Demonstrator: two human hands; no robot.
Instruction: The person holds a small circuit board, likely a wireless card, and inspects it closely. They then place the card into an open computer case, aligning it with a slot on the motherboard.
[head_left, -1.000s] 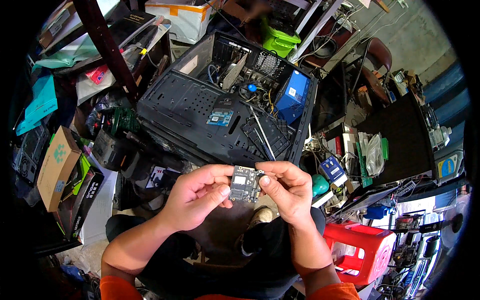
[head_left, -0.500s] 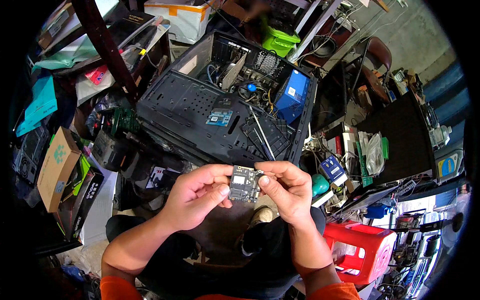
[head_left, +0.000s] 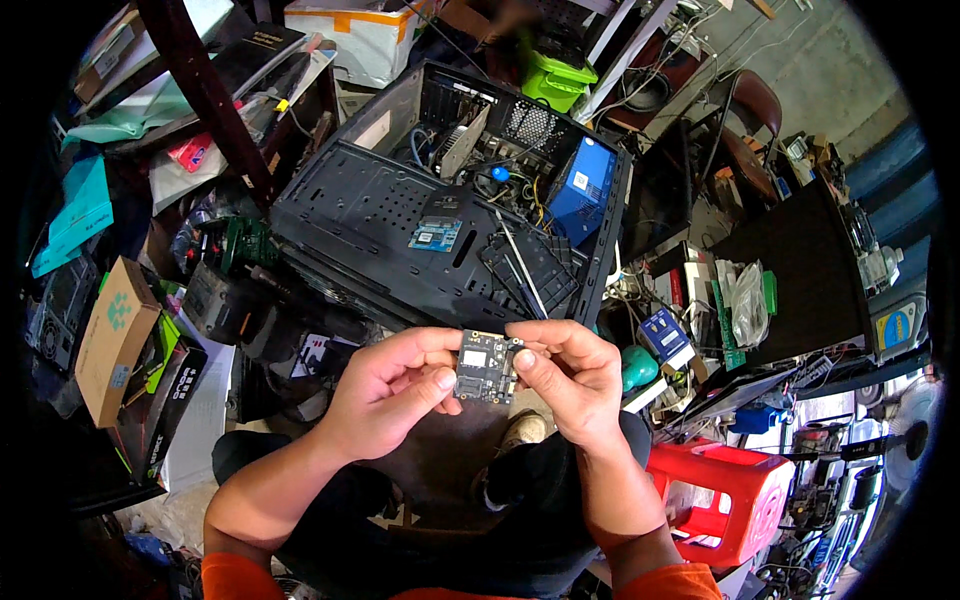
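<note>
I hold a small dark circuit board (head_left: pixel 487 366) between both hands, just in front of the open black computer case (head_left: pixel 400 230) lying on its side. My left hand (head_left: pixel 385 395) pinches the board's left edge, thumb pressed on its face, fingers curled behind. My right hand (head_left: pixel 572 378) pinches the right edge between thumb and forefinger. Inside the case, a blue box (head_left: pixel 580 190) sits at the far right, and a small blue-green card (head_left: pixel 435 235) lies on the case's side panel. A red plastic stool (head_left: pixel 725 495) stands well to the right of the case, nearer me; a brown cardboard box (head_left: pixel 112 340) stands to the case's left.
</note>
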